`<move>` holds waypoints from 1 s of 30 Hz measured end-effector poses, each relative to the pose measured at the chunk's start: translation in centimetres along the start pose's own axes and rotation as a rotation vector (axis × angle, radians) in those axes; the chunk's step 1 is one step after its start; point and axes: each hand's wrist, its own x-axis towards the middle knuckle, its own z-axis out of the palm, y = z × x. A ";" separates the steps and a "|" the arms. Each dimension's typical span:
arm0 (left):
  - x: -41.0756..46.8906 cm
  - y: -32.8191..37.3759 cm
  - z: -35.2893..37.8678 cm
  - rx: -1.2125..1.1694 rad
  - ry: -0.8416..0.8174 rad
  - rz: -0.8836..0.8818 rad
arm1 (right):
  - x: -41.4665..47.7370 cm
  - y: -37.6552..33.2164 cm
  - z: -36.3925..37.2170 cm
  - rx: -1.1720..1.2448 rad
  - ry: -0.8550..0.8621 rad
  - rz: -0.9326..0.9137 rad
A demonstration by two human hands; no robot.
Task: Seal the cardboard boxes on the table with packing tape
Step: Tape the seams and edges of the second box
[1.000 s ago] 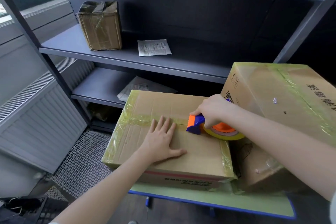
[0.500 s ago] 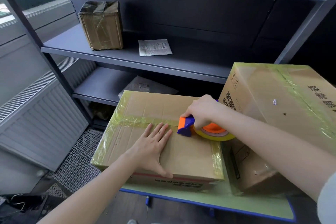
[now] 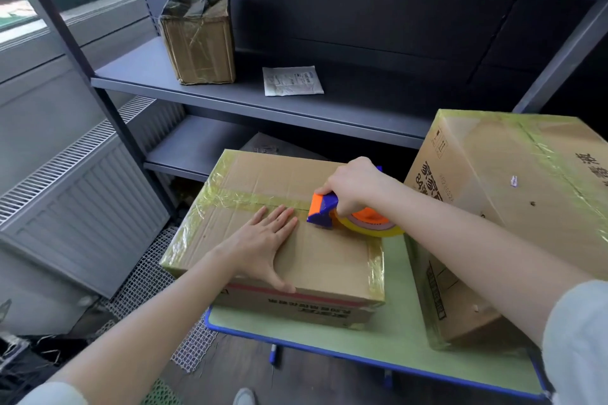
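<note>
view: head cam, the only one.
box: flat carton (image 3: 329,260) on the left end of the table (image 3: 329,342). Its left part looks to overhang the table edge.
strip: yellowish tape (image 3: 250,199) lies on the centre seam, from the left edge up to the dispenser (image 3: 324,210). It is wrinkled near the left end.
right hand: (image 3: 355,187) fingers are curled tight round the dispenser. Its nose is down on the seam and the roll (image 3: 371,227) sits on its right side.
left hand: (image 3: 263,240) flat, fingers straight, grasping nothing. The palm presses the lid and the fingertips touch the strip just beside the dispenser nose.
big box: (image 3: 510,207) on the right and tilted, with tape bands across it. Can't tell whether it touches the flat one.
step: looks like mid-pass on the centre seam, with the right stretch to the edge left.
how: keep the nose low, pull in one steady line along the seam and don't lift. The left hand should pin the flaps flush and stop the box sliding. Run over the edge and down the side before cutting, then rub the strip down.
risk: the overhang could let the box shift under pressure. The fingertips are close to the cutter.
rest: shelf (image 3: 230,99) behind holds a taped parcel (image 3: 197,39) and an envelope (image 3: 292,80).
</note>
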 end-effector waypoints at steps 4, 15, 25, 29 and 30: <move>-0.5 -0.5 0.1 -0.015 0.005 0.010 | 1.4 -0.7 -0.5 -0.022 -0.054 -0.017; -1.3 -3.5 0.3 -0.049 0.003 0.039 | 2.5 -1.1 -1.5 0.022 -0.047 0.013; -0.1 -2.5 0.2 -0.075 0.148 -0.057 | 3.0 -0.8 -2.0 0.059 -0.073 0.019; 1.7 -1.4 -0.3 -0.130 0.128 -0.104 | 3.0 -0.4 -1.9 0.051 -0.064 -0.003; 2.1 -1.0 -0.2 -0.133 0.130 -0.110 | 3.0 -0.3 -1.8 0.041 -0.055 -0.010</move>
